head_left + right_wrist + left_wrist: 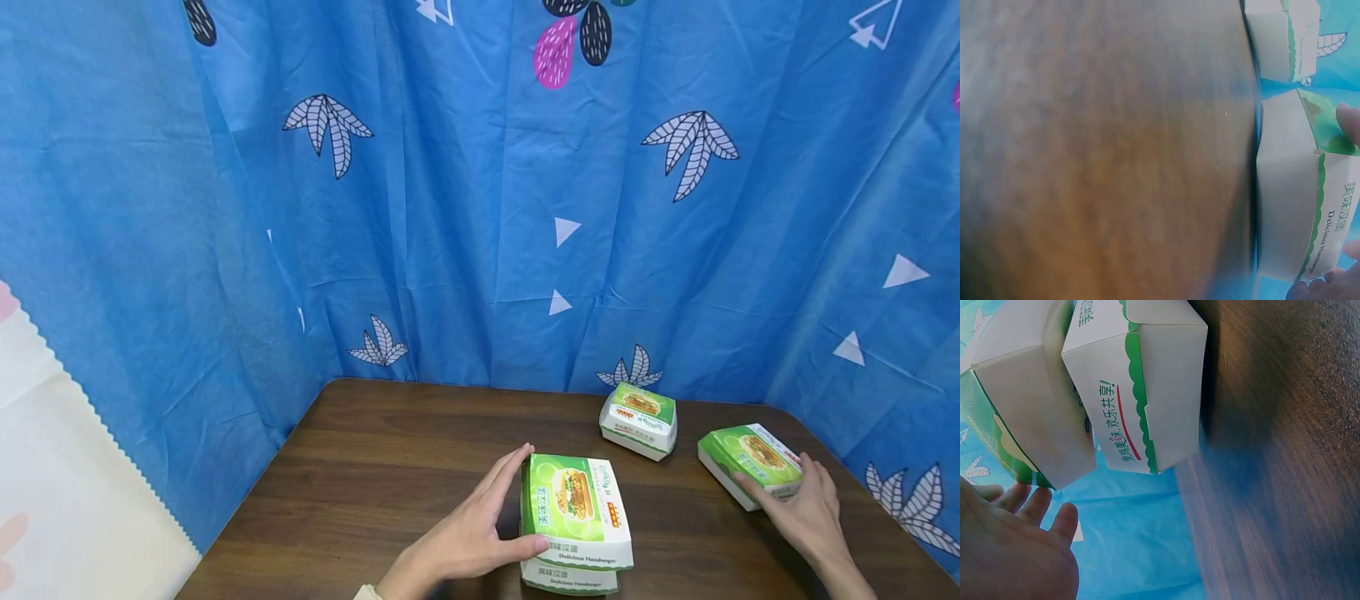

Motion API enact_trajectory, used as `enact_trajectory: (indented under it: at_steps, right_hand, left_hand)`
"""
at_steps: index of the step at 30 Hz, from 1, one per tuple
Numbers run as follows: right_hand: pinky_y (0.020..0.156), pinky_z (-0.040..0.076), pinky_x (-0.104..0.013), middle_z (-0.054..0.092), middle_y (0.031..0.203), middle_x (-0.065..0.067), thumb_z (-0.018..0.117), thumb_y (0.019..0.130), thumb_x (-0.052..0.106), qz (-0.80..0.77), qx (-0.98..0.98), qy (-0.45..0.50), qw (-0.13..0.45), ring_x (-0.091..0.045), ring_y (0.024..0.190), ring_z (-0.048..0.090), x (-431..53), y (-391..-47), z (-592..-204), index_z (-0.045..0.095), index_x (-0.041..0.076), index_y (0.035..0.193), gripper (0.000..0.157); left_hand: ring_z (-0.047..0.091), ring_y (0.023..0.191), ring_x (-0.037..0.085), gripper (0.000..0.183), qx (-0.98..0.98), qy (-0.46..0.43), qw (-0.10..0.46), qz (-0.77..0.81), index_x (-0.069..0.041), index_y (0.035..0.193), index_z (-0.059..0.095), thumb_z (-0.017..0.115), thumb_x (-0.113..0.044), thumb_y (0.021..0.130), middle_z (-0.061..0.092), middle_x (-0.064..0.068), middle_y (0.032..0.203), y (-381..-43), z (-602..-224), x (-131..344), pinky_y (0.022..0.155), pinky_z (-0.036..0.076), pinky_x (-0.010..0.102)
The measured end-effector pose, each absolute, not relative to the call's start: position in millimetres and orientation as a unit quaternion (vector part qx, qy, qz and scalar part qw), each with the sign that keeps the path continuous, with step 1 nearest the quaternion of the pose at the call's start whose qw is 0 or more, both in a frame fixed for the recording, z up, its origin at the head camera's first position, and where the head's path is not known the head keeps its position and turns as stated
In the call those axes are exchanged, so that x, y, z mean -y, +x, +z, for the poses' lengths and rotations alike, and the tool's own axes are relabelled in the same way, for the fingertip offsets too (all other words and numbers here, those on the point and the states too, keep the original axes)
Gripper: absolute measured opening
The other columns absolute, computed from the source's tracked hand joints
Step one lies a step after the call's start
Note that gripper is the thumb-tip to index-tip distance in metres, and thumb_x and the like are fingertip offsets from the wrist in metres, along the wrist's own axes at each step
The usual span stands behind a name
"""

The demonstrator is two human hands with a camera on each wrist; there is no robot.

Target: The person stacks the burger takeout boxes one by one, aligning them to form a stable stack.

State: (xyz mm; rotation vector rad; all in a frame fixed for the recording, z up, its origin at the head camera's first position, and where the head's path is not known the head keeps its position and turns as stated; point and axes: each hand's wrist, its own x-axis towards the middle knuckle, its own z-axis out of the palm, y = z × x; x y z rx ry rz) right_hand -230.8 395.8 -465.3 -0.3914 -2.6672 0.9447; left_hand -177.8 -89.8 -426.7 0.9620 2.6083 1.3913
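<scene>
Two green-and-white hamburger boxes stand stacked at the table's front middle, the upper box (573, 508) over the lower box (570, 577). My left hand (468, 533) holds the upper one by its left end, thumb at the front corner and fingers at the back. In the left wrist view those fingertips meet the lid edge of the upper box (1035, 412), which leans slightly against the lower one (1141, 394). On the right, my right hand (806, 512) grips another hamburger box (753, 458) between thumb and fingers; its underside is close over the table in the right wrist view.
A further hamburger box (639, 421) sits near the table's back edge, left of the right-hand box. Behind the brown wooden table (390, 450) hangs a blue patterned curtain (465, 208). A pale cloth (67, 467) hangs at the far left.
</scene>
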Motion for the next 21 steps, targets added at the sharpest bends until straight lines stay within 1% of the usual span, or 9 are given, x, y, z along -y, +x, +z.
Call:
enact_trajectory:
  at_steps: [4,13,21]
  right_hand:
    - [0.107,0.018,-0.082,-0.007,0.158,-0.047,0.066,0.094,0.055,0.329,0.923,-0.139,0.144,-0.064,0.147,-0.002,-395.8,-230.5,-465.8,-0.005,-0.015,0.157,0.118]
    - [0.108,0.018,-0.080,-0.003,0.160,-0.045,0.065,0.094,0.056,0.330,0.921,-0.152,0.138,-0.062,0.148,-0.002,-393.3,-228.7,-464.0,-0.004,-0.013,0.158,0.116]
    - [0.110,0.019,-0.078,0.000,0.161,-0.043,0.064,0.095,0.056,0.333,0.920,-0.155,0.139,-0.061,0.149,-0.001,-392.2,-225.6,-461.2,-0.002,-0.015,0.157,0.116]
  left_hand:
    - [0.029,0.153,0.018,0.095,-0.838,0.311,0.015,0.448,-0.043,0.163,0.007,0.068,-0.059,0.092,0.019,-0.013,0.169,-177.6,-426.2,89.9,0.118,0.035,0.055]
    - [0.029,0.152,0.017,0.095,-0.839,0.308,0.020,0.449,-0.043,0.163,0.008,0.068,-0.059,0.092,0.019,-0.013,0.169,-177.5,-425.8,90.5,0.118,0.035,0.056]
    - [0.029,0.153,0.018,0.095,-0.838,0.310,0.018,0.449,-0.043,0.163,0.007,0.068,-0.059,0.092,0.019,-0.013,0.169,-177.0,-425.6,90.8,0.118,0.035,0.055]
